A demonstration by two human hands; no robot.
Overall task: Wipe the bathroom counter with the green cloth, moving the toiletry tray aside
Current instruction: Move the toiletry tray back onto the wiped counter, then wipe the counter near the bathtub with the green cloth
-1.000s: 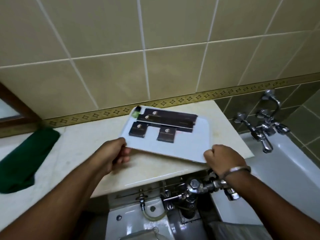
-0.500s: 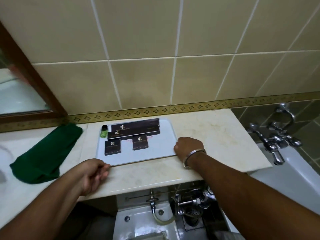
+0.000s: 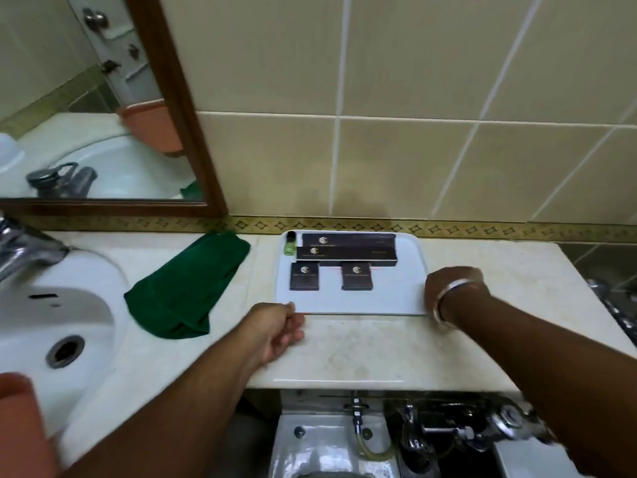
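Head view: a bathroom counter (image 3: 379,350) is seen from above, w/ the tray (image 3: 396,291) set flat at centre, its far edge against the tiled wall at 12 o'clock. The tray is flanked by both hands. The left hand (image 3: 275,326) is held at the tray's 7 o'clock corner, fingers curled loosely, thumb and knuckles touching the rim; whether the edge is actually pinched cannot be told. The right hand (image 3: 448,288), blurred, is pressed against the tray's 3 o'clock edge, fingers bunched together; the grip is hidden by the wrist and bangle.

Four dark boxes (image 3: 348,251) and a small green bottle (image 3: 289,246) are carried on the tray's far half, so the near rim is left free for the hands, presumably.

The cloth (image 3: 186,288) is lying crumpled at 9 o'clock of the tray, just beside it, between tray and sink (image 3: 51,322), untouched. Likely parked there so both hands are free for the tray.

Judged: tray-shifting step in hand; wiping not yet begun. Bare counter at 3 o'clock appears avail. for wiping. Risk: boxes may slide if the tray is tipped.
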